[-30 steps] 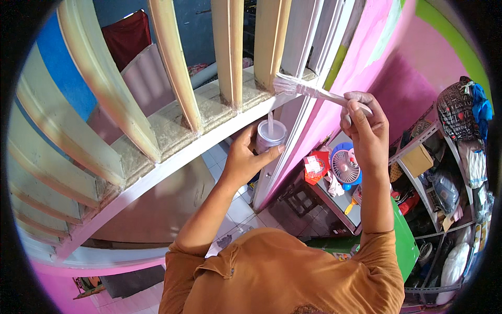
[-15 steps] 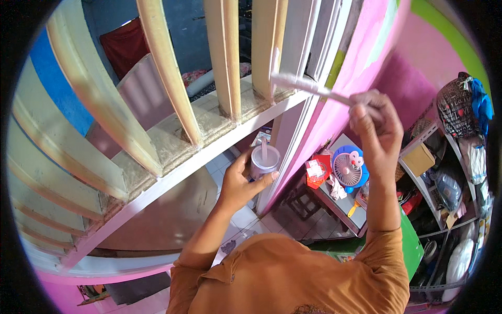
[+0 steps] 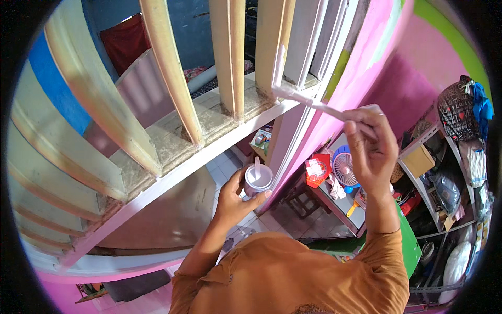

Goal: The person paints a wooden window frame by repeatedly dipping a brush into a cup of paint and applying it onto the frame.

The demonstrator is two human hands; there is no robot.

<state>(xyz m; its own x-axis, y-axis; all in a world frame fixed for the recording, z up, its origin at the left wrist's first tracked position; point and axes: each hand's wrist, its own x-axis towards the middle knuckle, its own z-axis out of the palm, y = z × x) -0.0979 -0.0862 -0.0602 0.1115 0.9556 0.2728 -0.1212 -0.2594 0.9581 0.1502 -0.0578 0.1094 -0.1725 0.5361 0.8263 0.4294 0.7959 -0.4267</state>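
Pink wall [image 3: 361,73] and dusty ledge [image 3: 213,116] frame the rightmost cream slat [image 3: 271,47], its foot at ten o'clock from the right hand [image 3: 372,146] and half past twelve from the left hand [image 3: 235,201]. Closed round the handle, the right hand holds the paintbrush [image 3: 309,101] along a four-to-ten-o'clock line, bristles at the slat's foot, contact unclear. At eight o'clock from it, the left hand curls round a plastic cup [image 3: 260,183] holding a stick [image 3: 257,167].

Bright light; slats [image 3: 226,57] bowed by fisheye; corners black.
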